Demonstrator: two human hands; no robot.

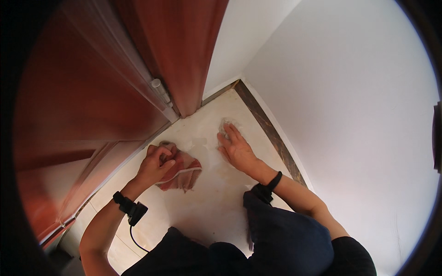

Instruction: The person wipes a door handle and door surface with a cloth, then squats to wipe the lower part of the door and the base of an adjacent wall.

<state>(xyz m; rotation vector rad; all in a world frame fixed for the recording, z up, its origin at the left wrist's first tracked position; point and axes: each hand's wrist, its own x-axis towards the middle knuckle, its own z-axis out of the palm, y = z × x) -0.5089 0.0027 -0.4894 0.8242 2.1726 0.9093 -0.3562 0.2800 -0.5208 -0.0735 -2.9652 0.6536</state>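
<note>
My left hand [155,164] is curled at the left side of a red and grey patterned cloth [186,172] with a pale stripe, which lies crumpled on the pale floor [216,198]. Its thumb and fingers close on the cloth's edge. Farther right, toward the corner, my right hand [237,149] lies with fingers stretched out and close together. Beneath its fingertips a greyish, see-through wad [228,121] pokes out; its kind is unclear, and most of it is hidden by the hand.
A reddish-brown door [87,92] with a metal hinge [161,92] and a door frame [184,50] rise on the left. White wall [340,101] stands on the right, edged by a dark marbled baseboard [267,126]. My knees [290,234] are close below my hands.
</note>
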